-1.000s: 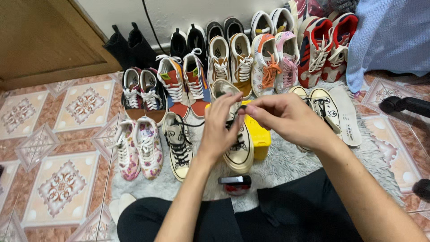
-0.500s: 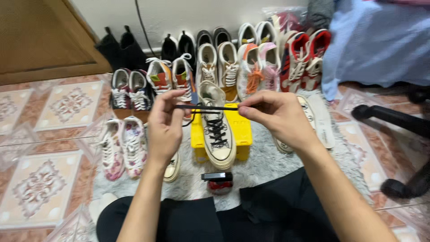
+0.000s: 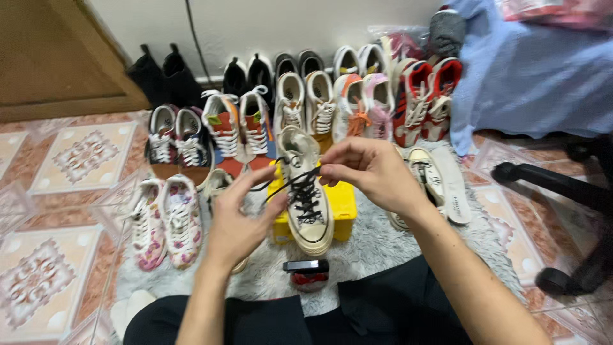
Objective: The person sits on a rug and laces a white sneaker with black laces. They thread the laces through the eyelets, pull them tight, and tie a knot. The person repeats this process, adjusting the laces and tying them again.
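- We see the cream high-top sneaker (image 3: 306, 191) standing upright on a yellow box (image 3: 343, 203), toe toward us, in the middle of a pale shaggy rug (image 3: 377, 246).
- Our right hand (image 3: 370, 169) hovers over the sneaker's upper eyelets, its fingers pinched on the black lace (image 3: 305, 190) near the top of the tongue.
- Our left hand (image 3: 239, 220) sits just left of the sneaker, thumb and forefinger closed on the other end of the same lace, which runs slack across to the shoe.
- The lace is already crossed through most of the eyelets down the front.
- Just in front of the box, near our legs, lies a small red and black object (image 3: 308, 273); we cannot tell what it is.
- A floral pair of sneakers (image 3: 165, 220) rests to the left on the rug's edge, and a white insole (image 3: 454, 185) lies beside a cream shoe (image 3: 424, 176) to the right.
- Rows of other shoes (image 3: 332, 102) line the wall behind, with black boots (image 3: 163, 76) at the far left.
- A black chair base (image 3: 562, 191) stands on the patterned tile floor (image 3: 57, 191) at the right.
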